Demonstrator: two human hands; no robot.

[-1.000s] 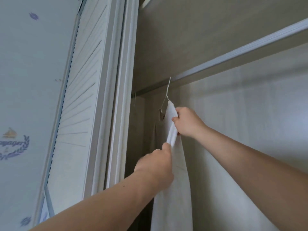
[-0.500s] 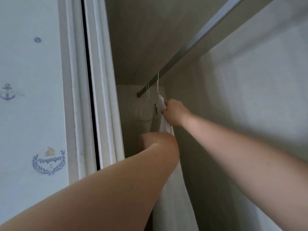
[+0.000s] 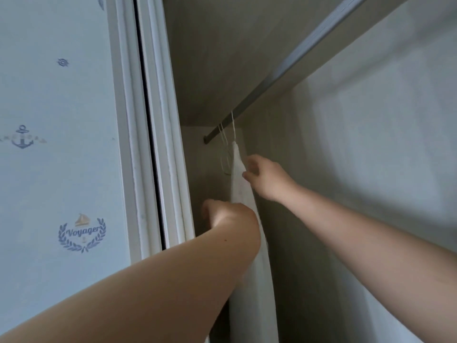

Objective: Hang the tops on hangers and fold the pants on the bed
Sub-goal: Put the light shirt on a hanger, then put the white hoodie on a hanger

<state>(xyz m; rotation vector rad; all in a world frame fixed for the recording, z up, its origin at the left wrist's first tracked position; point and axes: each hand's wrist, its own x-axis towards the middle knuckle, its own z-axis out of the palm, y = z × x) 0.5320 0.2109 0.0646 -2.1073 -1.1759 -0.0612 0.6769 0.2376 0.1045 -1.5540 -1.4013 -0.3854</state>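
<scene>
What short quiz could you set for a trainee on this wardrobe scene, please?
1. True or false: the white top hangs from the rail on a hanger.
2. Which hand is nearer the hanger's hook? A. left hand B. right hand C. both are level
3. Fill in: the emblem on the wardrobe door reads ____.

Key: 1 true; 2 B; 3 Voyager.
</scene>
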